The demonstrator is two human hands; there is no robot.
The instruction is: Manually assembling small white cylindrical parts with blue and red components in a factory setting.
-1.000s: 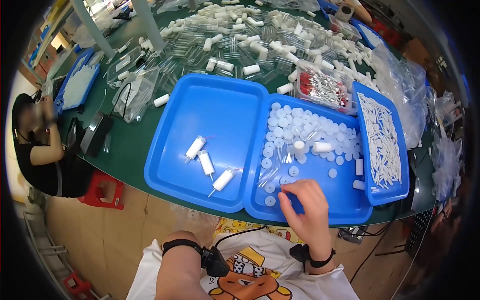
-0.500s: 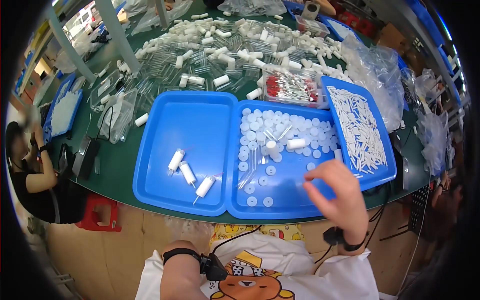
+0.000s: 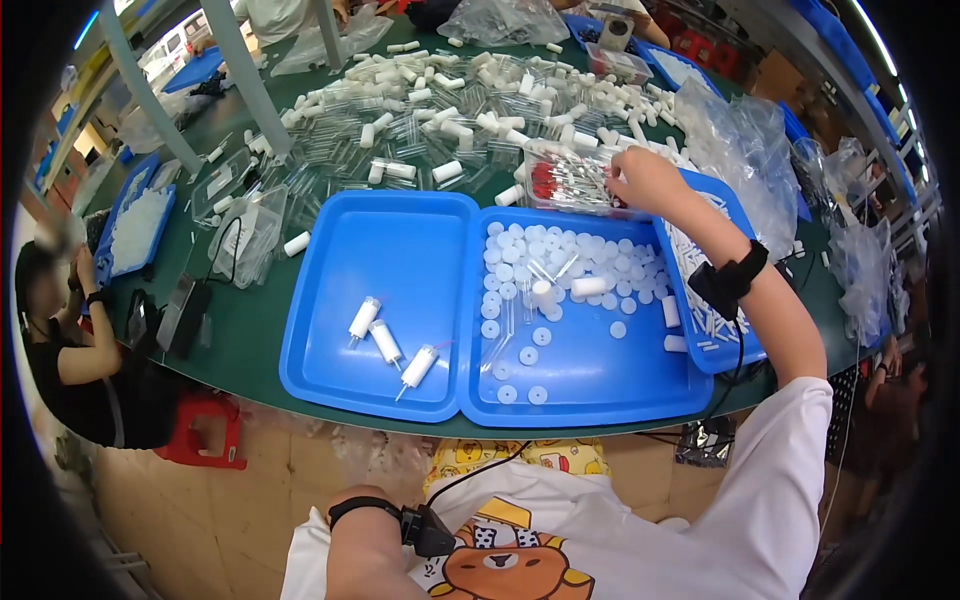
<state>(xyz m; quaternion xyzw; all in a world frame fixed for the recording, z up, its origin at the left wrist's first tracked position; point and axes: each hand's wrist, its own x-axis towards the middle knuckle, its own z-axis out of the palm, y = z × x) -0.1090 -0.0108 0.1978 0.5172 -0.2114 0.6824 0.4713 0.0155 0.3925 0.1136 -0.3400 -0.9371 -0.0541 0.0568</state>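
My right hand [image 3: 648, 180] reaches over the right end of a clear plastic box [image 3: 575, 208] that holds thin white-tipped parts with red ends [image 3: 570, 180]. Its fingers are curled together at these parts; whatever lies between the fingertips is hidden. At the lower edge my left forearm [image 3: 365, 550] rises with a black wristband, and only a rounded bit of my left hand [image 3: 358, 493] shows beyond it, fingers out of sight. In the left blue tray [image 3: 380, 260] lie three white cylinders [image 3: 384, 342] with thin metal pins and fine reddish wires.
The middle blue tray [image 3: 600, 385] holds translucent white discs [image 3: 575, 245], glass tubes and several white cylinders. Under my right forearm a tilted blue tray [image 3: 735, 205] carries small white sticks. Behind spreads a heap of tubes and cylinders [image 3: 450, 110]. A co-worker [image 3: 75, 340] sits at far left.
My right hand has moved from above the front right of the middle tray, away from me, to the clear box. The view has shifted slightly; my left arm stays much the same.
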